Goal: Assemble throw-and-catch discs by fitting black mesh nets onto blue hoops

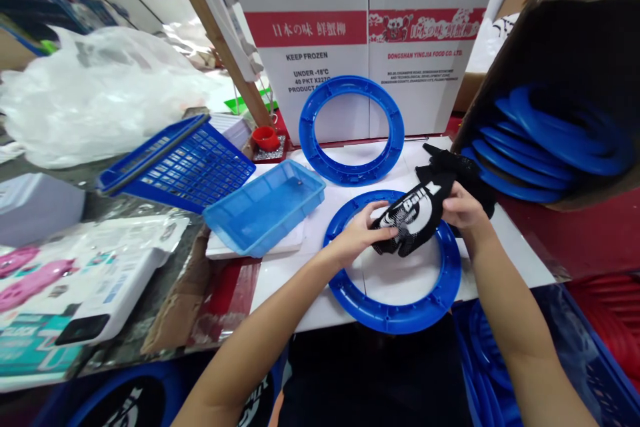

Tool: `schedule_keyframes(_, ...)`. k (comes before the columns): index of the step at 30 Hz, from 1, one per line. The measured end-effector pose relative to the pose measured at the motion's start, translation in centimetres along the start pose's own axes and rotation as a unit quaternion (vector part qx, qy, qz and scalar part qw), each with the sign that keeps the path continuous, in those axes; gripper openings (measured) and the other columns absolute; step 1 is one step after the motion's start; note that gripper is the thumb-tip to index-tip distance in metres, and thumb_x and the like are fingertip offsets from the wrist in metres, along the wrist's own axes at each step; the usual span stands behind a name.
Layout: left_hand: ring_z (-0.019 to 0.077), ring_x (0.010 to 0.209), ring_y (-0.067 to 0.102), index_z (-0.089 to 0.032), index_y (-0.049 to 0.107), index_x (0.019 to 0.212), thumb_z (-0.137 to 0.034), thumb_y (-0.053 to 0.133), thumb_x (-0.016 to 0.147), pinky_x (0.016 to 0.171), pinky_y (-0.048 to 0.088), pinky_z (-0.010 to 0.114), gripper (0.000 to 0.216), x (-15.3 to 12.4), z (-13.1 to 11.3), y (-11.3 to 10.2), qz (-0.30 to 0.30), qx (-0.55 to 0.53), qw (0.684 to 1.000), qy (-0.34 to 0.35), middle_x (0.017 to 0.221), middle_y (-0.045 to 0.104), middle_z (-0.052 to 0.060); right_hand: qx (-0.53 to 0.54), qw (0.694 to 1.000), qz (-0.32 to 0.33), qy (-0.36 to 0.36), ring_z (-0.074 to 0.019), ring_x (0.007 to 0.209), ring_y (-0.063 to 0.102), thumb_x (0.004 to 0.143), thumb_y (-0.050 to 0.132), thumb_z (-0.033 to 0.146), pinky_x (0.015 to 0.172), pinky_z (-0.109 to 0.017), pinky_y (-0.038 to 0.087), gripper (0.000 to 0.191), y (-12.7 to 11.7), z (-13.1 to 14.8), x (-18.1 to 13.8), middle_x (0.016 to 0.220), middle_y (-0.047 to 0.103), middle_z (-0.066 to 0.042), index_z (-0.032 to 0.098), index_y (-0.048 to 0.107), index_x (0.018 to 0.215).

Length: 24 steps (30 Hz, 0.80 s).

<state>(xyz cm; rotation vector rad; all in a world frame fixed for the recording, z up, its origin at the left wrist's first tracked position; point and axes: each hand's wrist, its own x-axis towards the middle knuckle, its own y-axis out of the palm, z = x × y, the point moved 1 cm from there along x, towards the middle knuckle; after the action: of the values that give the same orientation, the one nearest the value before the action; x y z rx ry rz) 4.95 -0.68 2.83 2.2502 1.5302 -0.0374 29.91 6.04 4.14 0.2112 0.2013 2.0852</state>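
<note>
Both my hands grip a folded black mesh fabric piece [407, 217] with white lettering, above a blue plastic ring [395, 317]. My left hand [363, 233] pinches its left end, thumb on top. At its right end, my right hand [465, 210] closes its fingers around the edge. The ring lies flat on the white work surface beneath the fabric. A second blue ring [310, 137] leans upright against the white carton. More black fabric [450, 163] lies bunched just behind my right hand.
A light-blue tray [265, 213] and a blue basket [185, 163] stand to the left, near a small red cup [266, 139]. At right, a tilted cardboard box [540, 33] holds several blue rings. The printed carton [330, 27] stands behind.
</note>
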Motion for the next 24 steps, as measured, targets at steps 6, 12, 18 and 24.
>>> schedule_keyframes(6,0.0173,0.077,0.065,-0.021,0.061,0.114,-0.014,0.072,0.054,0.07,0.051,0.028,0.061,-0.4,-1.8,-2.2,0.108,-0.012,0.994,0.01,0.097,0.07,0.002,-0.03,0.844,0.533,0.057,-0.0259,0.065,0.079,0.087,0.077,0.054,0.061,-0.029,0.063,0.041,-1.2,0.8,0.1,0.077,0.08,-0.018,0.016,0.076,0.074)
schedule_keyframes(12,0.0132,0.075,0.06,-0.023,0.063,0.124,-0.009,0.067,0.058,0.067,0.045,0.024,0.068,-0.8,-1.9,-2.0,0.237,0.099,0.966,-0.034,0.106,0.069,0.002,-0.007,0.934,0.357,0.023,-0.0166,0.055,0.071,0.094,0.072,0.054,0.048,-0.022,0.056,0.041,-0.2,0.8,0.3,0.073,0.075,-0.01,0.014,0.069,0.085)
schedule_keyframes(18,0.0202,0.092,0.067,-0.023,0.066,0.124,-0.02,0.081,0.069,0.084,0.052,0.032,0.058,-0.7,-1.9,-1.4,0.178,0.097,0.979,0.032,0.107,0.07,0.003,-0.101,0.936,0.315,0.121,-0.0184,0.089,0.072,0.084,0.082,0.057,0.054,-0.019,0.055,0.064,2.0,-0.5,1.3,0.109,0.073,-0.011,0.016,0.061,0.127)
schedule_keyframes(24,0.02,0.089,0.068,-0.022,0.055,0.132,-0.021,0.081,0.066,0.079,0.054,0.032,0.07,0.6,-1.8,-3.1,0.085,0.147,0.985,0.021,0.108,0.07,0.005,-0.186,0.926,0.262,0.198,-0.0094,0.054,0.057,0.083,0.084,0.047,0.049,-0.02,0.048,0.04,2.4,-0.3,1.3,0.069,0.062,0.005,0.018,0.062,0.101)
